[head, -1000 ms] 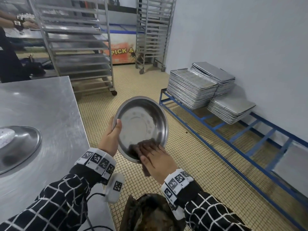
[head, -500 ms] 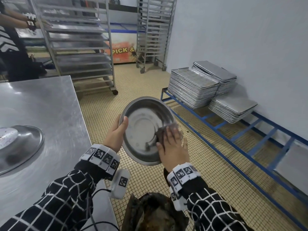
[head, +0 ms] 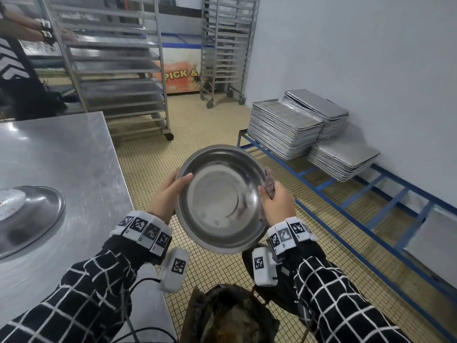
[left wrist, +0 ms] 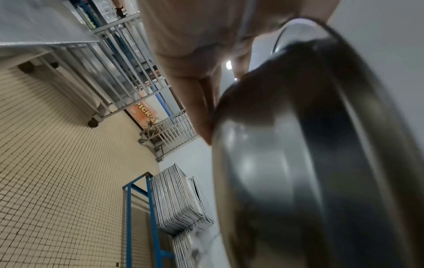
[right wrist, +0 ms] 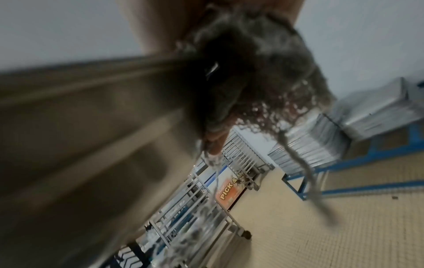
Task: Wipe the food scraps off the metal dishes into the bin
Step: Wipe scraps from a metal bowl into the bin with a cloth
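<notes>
A round metal dish (head: 220, 199) is tilted up in front of me, its inside facing me and nearly bare, with a small smear low on the right. My left hand (head: 165, 194) grips its left rim, thumb over the edge; in the left wrist view the fingers (left wrist: 201, 116) lie behind the dish (left wrist: 309, 163). My right hand (head: 277, 204) holds a dark wet cloth (head: 269, 181) against the right rim; the cloth (right wrist: 252, 76) fills the blurred right wrist view. The dark bin (head: 230, 315) with scraps stands below the dish. A second dish (head: 32, 219) with white scraps sits on the steel table (head: 74, 164).
A blue floor rack (head: 371, 194) along the right wall carries stacks of metal trays (head: 284, 129). Wheeled tray racks (head: 118, 70) stand at the back. Another person (head: 22, 70) reaches into the far left rack. Tiled floor (head: 197, 127) lies between table and blue rack.
My right hand with the cloth has swept from the dish's lower inside, up its right side, to the right rim. The dish has moved slightly up and right and faces me more.
</notes>
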